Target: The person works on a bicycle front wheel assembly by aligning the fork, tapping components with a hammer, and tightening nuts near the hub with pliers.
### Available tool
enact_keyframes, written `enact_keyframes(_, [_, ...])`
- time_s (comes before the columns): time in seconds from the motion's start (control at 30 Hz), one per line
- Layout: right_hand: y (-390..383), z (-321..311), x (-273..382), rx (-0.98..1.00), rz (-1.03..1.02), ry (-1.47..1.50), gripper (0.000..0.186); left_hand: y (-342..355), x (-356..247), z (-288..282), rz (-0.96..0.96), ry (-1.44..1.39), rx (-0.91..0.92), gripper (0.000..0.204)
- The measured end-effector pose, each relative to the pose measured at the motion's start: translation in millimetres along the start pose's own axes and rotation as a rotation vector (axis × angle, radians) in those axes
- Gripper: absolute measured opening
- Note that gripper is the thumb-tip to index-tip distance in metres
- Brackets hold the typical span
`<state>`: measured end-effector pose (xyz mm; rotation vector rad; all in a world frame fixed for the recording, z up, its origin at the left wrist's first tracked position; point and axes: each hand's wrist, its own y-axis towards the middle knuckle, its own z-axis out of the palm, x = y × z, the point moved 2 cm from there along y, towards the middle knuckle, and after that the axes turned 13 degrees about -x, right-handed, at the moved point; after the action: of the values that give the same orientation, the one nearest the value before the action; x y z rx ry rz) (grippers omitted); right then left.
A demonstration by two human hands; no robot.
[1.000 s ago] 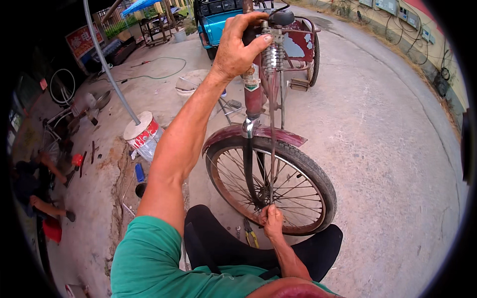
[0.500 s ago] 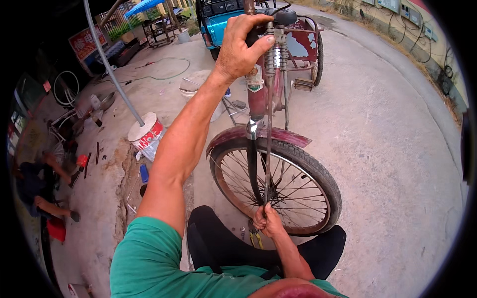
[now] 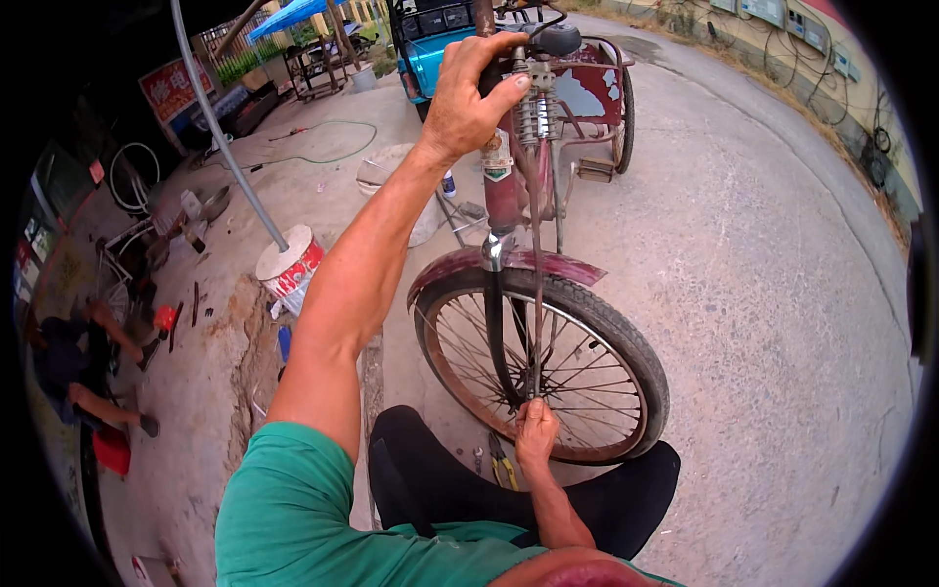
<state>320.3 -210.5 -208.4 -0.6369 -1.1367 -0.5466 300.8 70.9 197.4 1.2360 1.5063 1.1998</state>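
Note:
A worn red tricycle stands before me, its front wheel (image 3: 657, 391) turned slightly aside under a red mudguard (image 3: 567, 266). My left hand (image 3: 469, 98) is closed over the top of the fork, thumb beside the paired coil springs (image 3: 535, 117); the fingertips are partly hidden. From the springs a thin metal rod (image 3: 538, 284) runs down in front of the wheel. Near the hub, my right hand (image 3: 537, 432) pinches the rod's lower end. Yellow-handled pliers (image 3: 503, 465) and a few small metal parts (image 3: 478, 456) lie on the ground by my knees.
On the left, a pole rises from a red-and-white bucket (image 3: 291, 262). Behind my left forearm is a white bucket (image 3: 423, 220). A blue vehicle (image 3: 423, 64) stands at the back. Another person (image 3: 73, 362) sits far left among bicycle parts.
My right hand has turned and shifted slightly right with the rod's lower end. The rod's top has moved a little left, and my left hand has dipped slightly while keeping its grip.

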Motion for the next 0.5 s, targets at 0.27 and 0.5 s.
enact_keyframes(0.27, [-22, 16, 6, 0.881, 0.824, 0.653, 0.059, 8, -4, 1, 0.051, 0.071, 0.082, 0.043])
enact_keyframes(0.5, [-11, -21, 29, 0.992, 0.902, 0.598, 0.060, 7, -6, 1, 0.033, 0.109, 0.049, 0.043])
